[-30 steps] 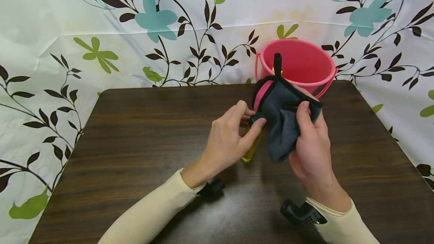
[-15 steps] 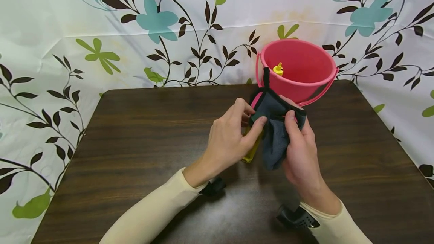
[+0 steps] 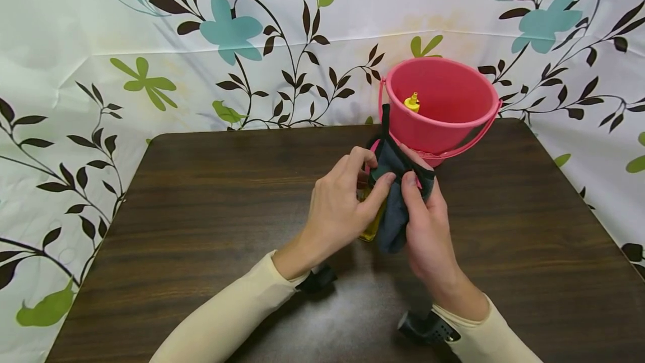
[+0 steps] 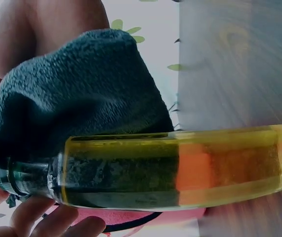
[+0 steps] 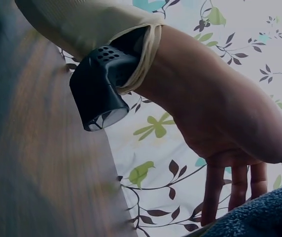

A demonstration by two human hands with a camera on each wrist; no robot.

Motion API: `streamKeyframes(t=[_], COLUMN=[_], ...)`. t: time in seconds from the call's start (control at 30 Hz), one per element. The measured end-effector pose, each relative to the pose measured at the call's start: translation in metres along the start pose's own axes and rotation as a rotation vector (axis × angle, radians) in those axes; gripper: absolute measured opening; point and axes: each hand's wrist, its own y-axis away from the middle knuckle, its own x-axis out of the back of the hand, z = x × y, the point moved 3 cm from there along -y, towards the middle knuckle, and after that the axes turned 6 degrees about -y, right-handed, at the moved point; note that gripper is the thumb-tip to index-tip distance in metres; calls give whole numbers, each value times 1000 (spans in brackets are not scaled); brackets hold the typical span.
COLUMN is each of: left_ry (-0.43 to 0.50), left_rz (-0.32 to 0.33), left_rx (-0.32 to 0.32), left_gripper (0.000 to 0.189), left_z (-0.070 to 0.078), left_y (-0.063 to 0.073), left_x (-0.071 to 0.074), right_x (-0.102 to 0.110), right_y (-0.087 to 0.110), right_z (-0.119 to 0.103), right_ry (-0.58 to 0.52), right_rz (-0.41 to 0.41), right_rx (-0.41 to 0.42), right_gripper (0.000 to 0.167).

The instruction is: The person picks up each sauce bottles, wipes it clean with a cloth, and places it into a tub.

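Note:
My left hand [image 3: 337, 198] pinches the dark cap [image 4: 2, 177] of a clear bottle [image 4: 131, 173] that contains yellow liquid. The bottle stands on the table, its upper part mostly covered by my hand in the head view. A dark blue-grey cloth [image 3: 392, 228] with black edging, a loop and some pink is gripped by my right hand [image 3: 428, 240], thumb on the near side. In the left wrist view the cloth lies right beside the bottle, near its neck; whether it presses on the glass I cannot tell. The right wrist view catches only a corner of the cloth [image 5: 266, 212].
Behind the hands, at the table's far right edge, stands a pink bucket [image 3: 433, 130] with its handle down. A yellow nozzle top [image 3: 412, 103] shows inside it. A floral curtain [image 3: 166, 32] hangs behind the dark wooden table [image 3: 211, 200].
The right hand has brought the cloth left and slightly down, up to the bottle. The left hand has stayed on the cap. The yellow nozzle top in the bucket has come into fuller view.

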Motion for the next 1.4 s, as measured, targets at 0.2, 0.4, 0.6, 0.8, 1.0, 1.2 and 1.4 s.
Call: streamKeyframes(t=[0.2,0.4,0.6,0.8,1.0,1.2,1.4], left_ry=[19,20,19,16,21,29,29], left_rz=[-15,-7,2,26,25,26,27], left_rx=[6,6,0,-15,-13,-19,-29], left_gripper=[27,27,28,28,28,28,27], left_z=[1,1,0,0,0,0,1], left_y=[0,0,1,1,1,0,0], left_x=[-1,0,0,1,-1,-3,-3], right_x=[-2,-3,-4,-2,3,8,21], right_y=[0,-3,-5,-9,-12,-10,-9], right_z=[8,18,26,38,55,66,84], right_ry=[7,13,4,-23,-74,-73,25], right_rz=[32,45,89,148,201,216,252], right_rx=[31,82,109,123,66,23,-81], right_gripper=[45,44,41,38,36,37,39])
